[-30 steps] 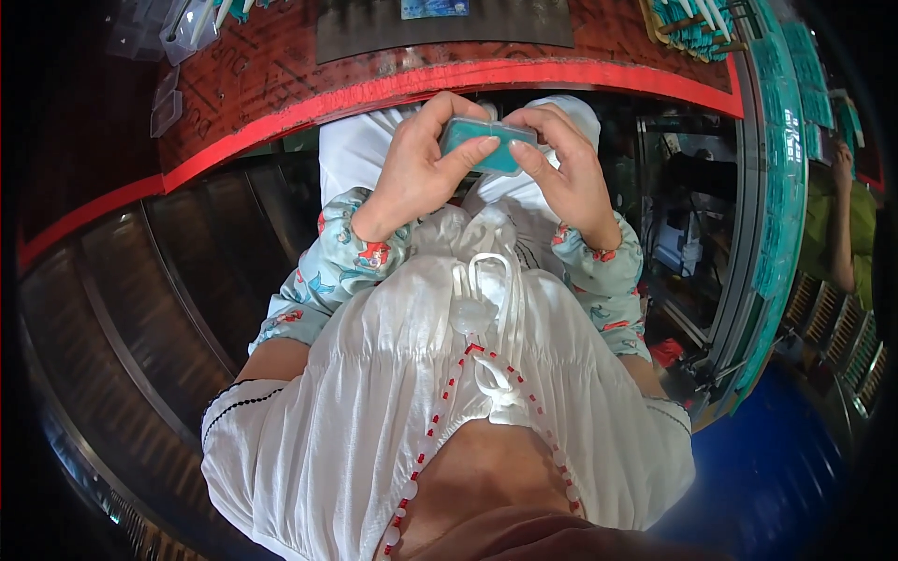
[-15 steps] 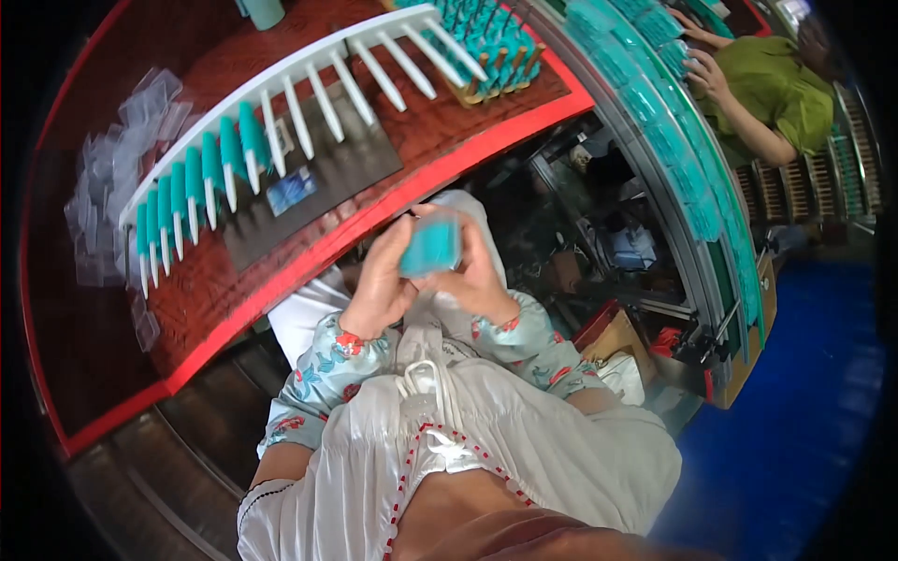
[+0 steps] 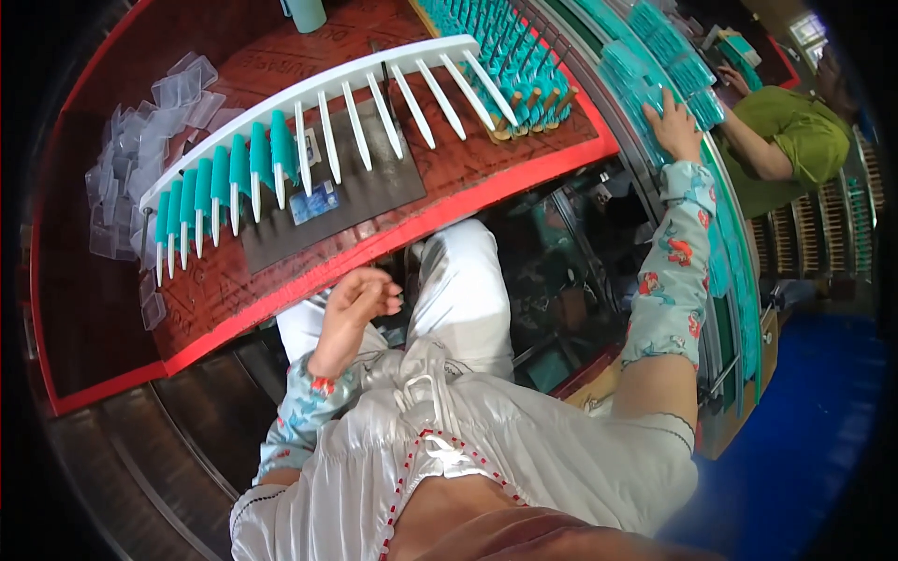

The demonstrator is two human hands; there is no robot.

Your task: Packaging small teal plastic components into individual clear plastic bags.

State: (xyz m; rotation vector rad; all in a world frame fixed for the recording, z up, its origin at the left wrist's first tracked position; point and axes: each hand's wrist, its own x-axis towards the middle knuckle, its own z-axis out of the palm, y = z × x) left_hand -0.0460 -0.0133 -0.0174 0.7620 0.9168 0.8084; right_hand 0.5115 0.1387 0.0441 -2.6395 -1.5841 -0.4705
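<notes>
Farthest out to the left of the fingers, clear plastic lids (image 3: 131, 140) lie heaped on the dark red-edged workbench (image 3: 393, 238). Nearer, a long white comb-like rack (image 3: 374, 84) curves across the bench, its pegs pointing toward the person; teal plastic cases (image 3: 220, 182) fill only the slots at its left end, each standing with its long axis along the pegs.

The left hand (image 3: 355, 304) hangs just below the bench's red edge, over the lap, its fingers (image 3: 382, 297) loosely curled around nothing.

Right of it, the right hand (image 3: 673, 126) stretches out on a floral sleeve, fingers spread flat on a row of teal flat cases (image 3: 655, 79) packed along a curved conveyor (image 3: 734, 280). Whether any case is actually gripped cannot be told. The cases lie crosswise to the belt, long axes pointing across it.

By my judgement this is the fetching step: a case is being picked off the belt. Next would call for closing the fingers on one case and lifting it clear of its neighbours.

Farther right, a person in a green shirt (image 3: 795, 140) works the same belt.
</notes>
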